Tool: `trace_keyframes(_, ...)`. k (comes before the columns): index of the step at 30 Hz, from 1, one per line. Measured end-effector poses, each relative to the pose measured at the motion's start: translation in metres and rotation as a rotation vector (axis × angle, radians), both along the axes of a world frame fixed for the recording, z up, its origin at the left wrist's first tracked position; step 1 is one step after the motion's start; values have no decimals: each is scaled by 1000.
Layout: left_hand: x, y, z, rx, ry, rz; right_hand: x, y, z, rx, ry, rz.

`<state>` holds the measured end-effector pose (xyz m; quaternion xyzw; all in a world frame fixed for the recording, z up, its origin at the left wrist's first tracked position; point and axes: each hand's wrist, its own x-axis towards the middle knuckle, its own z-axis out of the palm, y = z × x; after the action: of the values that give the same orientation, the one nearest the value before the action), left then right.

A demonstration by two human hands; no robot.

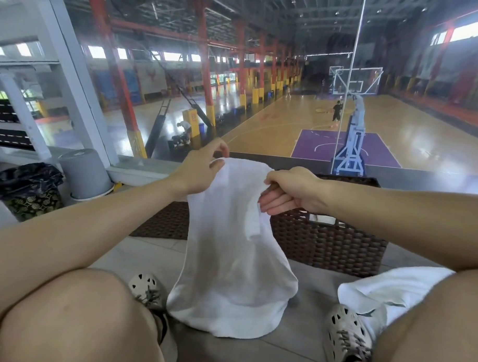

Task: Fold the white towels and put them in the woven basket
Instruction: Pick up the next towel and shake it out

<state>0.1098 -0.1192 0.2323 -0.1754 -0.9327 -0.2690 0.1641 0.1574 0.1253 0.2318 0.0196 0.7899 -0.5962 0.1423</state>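
White-framed glass wall [81, 94] ahead, overlooking glossy wooden basketball court [423, 138] with purple painted key [315, 145]. Red steel columns [205, 71] far left. Grey tile floor [137, 253] near. Grey cylindrical bin [83, 175] left. Daylight from high windows [465, 31].

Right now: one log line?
left hand: pinches towel | right hand: pinches towel | woven basket: behind towel | second towel: by right shoe

Indoor sports hall: basketball hoop [355, 80], purple-keyed wooden court [347, 148], red steel columns [206, 71] beyond glass.
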Motion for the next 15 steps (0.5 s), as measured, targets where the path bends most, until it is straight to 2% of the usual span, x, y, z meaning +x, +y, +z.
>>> trace_keyframes(3,6,10,1,-69,-115,-78,-4,-4,1,-97,40,-46)
trace_keyframes(6,7,19,-1,13,-214,-172,-9,-5,1,-149,103,-129)
trace_keyframes(8,4,24,-5,4,-212,-177,-12,-6,1,-167,128,-148)
trace_keyframes(10,-1,30,-10,-73,-104,-133,-11,-6,2,-141,119,-108)
trace_keyframes(12,-5,31,-12,-85,-32,-97,-8,-1,4,1,147,-59)
trace_keyframes(13,-6,31,-12,-78,-35,-89,-8,4,6,131,222,-59)
trace_keyframes(15,-6,28,-7,-81,-38,-100,-13,19,9,475,490,-143)
